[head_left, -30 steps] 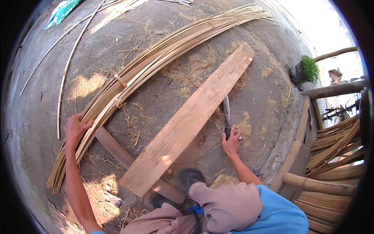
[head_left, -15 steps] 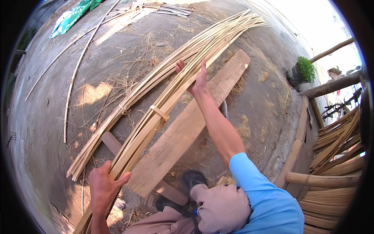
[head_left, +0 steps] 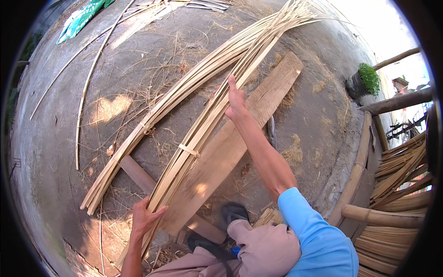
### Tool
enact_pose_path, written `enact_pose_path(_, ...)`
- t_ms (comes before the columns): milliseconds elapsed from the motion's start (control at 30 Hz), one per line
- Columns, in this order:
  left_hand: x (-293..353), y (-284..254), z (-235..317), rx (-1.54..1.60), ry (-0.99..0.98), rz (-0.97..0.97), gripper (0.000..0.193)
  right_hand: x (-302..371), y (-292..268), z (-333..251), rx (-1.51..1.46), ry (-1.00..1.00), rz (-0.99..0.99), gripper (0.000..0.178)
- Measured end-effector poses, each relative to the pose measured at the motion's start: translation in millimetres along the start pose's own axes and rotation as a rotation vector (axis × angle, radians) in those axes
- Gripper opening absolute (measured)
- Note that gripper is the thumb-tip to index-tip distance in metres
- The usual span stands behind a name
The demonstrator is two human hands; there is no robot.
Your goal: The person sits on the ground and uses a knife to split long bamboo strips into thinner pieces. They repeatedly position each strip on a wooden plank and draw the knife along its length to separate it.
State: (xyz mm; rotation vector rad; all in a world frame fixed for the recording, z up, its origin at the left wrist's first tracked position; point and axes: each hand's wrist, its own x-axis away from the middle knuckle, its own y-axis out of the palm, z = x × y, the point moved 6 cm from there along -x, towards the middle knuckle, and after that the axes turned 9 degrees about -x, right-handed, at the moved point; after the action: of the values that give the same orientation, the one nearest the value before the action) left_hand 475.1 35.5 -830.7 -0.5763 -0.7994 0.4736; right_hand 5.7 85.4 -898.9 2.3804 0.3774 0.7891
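Both hands hold a long bundle of pale split-bamboo strips [head_left: 199,129], bound by a light strip band [head_left: 188,150]. My left hand [head_left: 145,217] is closed around its lower part, thumb on top. My right hand [head_left: 236,102] supports it farther up, thumb along its side and the other fingers mostly hidden behind the strips. The bundle slants from lower left to upper right, along the left side of a wooden plank [head_left: 272,87]. Left of it, a second tied bamboo bundle [head_left: 168,102] lies roughly parallel; the far ends of the two overlap.
A wooden crosspiece [head_left: 138,173] shows beneath the bundles and plank. Loose strips and shavings litter the concrete floor [head_left: 318,138]. At right stand a bamboo-pole frame [head_left: 355,171], stacked strips [head_left: 392,240] and a potted plant [head_left: 367,81]. Green-and-white cloth [head_left: 80,21] lies at the far left.
The held bundle has shifted away from me, its near end swinging right toward the plank. My left hand moved right with it. My right hand sits slightly lower along the strips.
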Motion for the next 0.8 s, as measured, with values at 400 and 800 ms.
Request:
enact_pose_path(400, 14.6, -18.6, 11.9, 0.150, -0.147, -0.085, 0.043, -12.5, 3.4, 27.2, 0.123, 0.067, 0.254, 0.065)
enact_pose_path(800, 9.8, -4.5, -57.4, 0.230, -0.008, 0.008, 0.044, 8.5, -18.0, 68.9, 0.145, 0.059, 0.315, 0.061)
